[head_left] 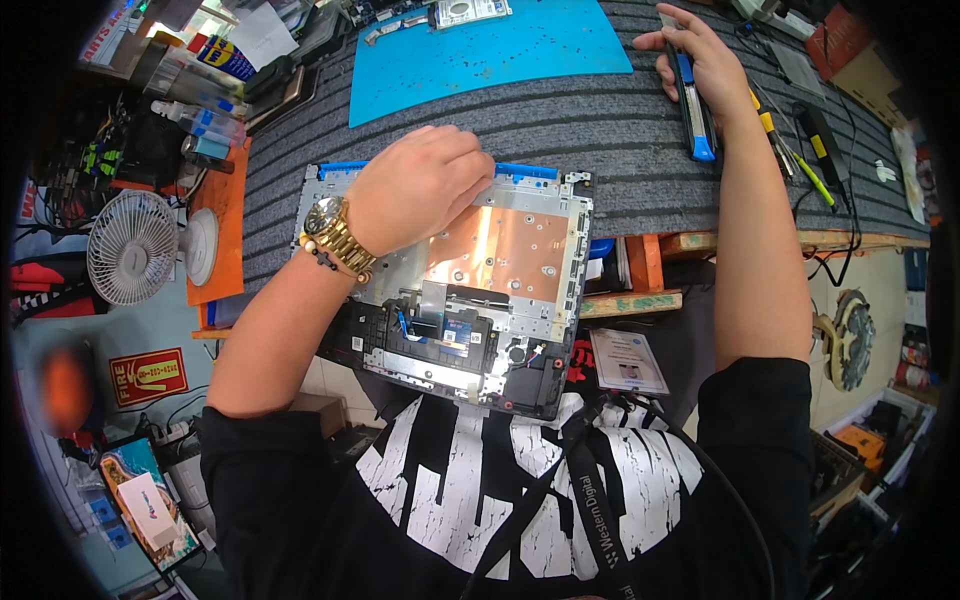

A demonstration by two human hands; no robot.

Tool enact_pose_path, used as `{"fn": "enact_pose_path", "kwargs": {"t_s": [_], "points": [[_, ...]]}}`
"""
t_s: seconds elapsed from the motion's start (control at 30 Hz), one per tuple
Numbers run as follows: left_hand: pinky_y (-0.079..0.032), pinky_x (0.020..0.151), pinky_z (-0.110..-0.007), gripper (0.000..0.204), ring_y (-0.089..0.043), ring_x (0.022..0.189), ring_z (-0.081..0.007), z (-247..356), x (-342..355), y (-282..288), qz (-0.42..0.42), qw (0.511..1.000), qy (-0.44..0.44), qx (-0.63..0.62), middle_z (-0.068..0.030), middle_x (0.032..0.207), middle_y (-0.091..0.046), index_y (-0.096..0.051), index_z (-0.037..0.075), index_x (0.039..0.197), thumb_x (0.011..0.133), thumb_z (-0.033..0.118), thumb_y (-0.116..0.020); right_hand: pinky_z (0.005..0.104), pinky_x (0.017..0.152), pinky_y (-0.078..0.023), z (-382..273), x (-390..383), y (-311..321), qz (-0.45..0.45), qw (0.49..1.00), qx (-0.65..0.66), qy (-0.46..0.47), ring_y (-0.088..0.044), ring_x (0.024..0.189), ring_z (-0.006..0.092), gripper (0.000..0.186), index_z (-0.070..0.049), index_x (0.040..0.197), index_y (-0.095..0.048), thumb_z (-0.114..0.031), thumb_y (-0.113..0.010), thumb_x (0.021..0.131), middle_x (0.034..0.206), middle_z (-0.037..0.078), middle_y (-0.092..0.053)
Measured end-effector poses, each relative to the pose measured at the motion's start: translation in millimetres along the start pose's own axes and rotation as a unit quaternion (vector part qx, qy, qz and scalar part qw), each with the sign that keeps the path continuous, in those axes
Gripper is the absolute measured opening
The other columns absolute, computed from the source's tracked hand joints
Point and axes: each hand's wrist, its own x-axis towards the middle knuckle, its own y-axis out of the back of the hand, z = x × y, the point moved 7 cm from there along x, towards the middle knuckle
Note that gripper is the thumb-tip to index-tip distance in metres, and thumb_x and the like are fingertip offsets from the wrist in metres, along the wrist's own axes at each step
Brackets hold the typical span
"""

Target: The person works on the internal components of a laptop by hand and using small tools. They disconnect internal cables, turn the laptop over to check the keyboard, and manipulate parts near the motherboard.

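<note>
Evidently the laptop chassis (520,335) is set for inside access: its inner face is up, with the copper sheet (535,245) and boards exposed. Its far part rests over the near edge of the table (620,190), left of the middle; its near part overhangs toward the person's torso, which probably gives it a second support and brings it within reach.

Left hand (425,190): laid over the chassis's far edge, beside the blue strip (525,171), fingers bent downward. Fingertips hidden, so cannot tell whether they pinch or merely press; either would presumably steady the frame.

Right hand (712,75): fingers curled round a blue-and-black utility knife (692,110) above the table's right half, its blue end toward the near edge. Held apart from the chassis, likely to leave the left hand room. Whether its blade is out: unclear.

Blue mat (490,60) lies at the far edge, bearing small dark specks; screwdriver (815,182) near the right corner, seemingly parked handy.
</note>
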Motion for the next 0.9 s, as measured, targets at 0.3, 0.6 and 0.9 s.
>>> {"fn": "enact_pose_path", "kwargs": {"t_s": [0.3,0.6,0.9], "points": [[-0.061,0.091,-0.047,0.01,-0.073,0.101,-0.0348,-3.4,8.2,-0.9,-0.047,0.999,0.002,0.004,-0.0117,0.102,-0.07,-0.074,0.006,0.106,0.101,0.014,-0.078,0.0336,0.051,-0.054,-2.2,-1.3,-1.6,0.006,1.0,0.009,-0.002,-0.07,0.066,0.0179,0.062,-0.003,0.175,-0.043,-0.013,-0.057,0.115,0.109,0.021,-0.084],[-0.059,0.08,-0.045,0.015,-0.073,0.087,-0.0352,-96.3,46.1,8.3,-0.002,0.991,0.135,-0.027,-0.0168,0.1,-0.073,-0.072,0.0,0.11,0.11,0.014,-0.075,0.0343,0.051,-0.054,-0.4,2.0,-0.9,0.001,1.0,0.009,-0.006,-0.069,0.066,0.0181,0.06,-0.004,0.174,-0.045,-0.014,-0.056,0.116,0.108,0.021,-0.084],[-0.063,0.091,-0.049,0.023,-0.078,0.099,-0.0404,-156.6,68.0,-21.9,-0.037,0.975,0.214,0.041,-0.0216,0.108,-0.08,-0.078,-0.001,0.114,0.114,0.021,-0.071,0.036,0.051,-0.055,4.9,5.1,2.6,0.007,0.999,0.04,-0.01,-0.068,0.064,0.0193,0.057,-0.005,0.173,-0.046,-0.015,-0.056,0.117,0.108,0.022,-0.083]]}}
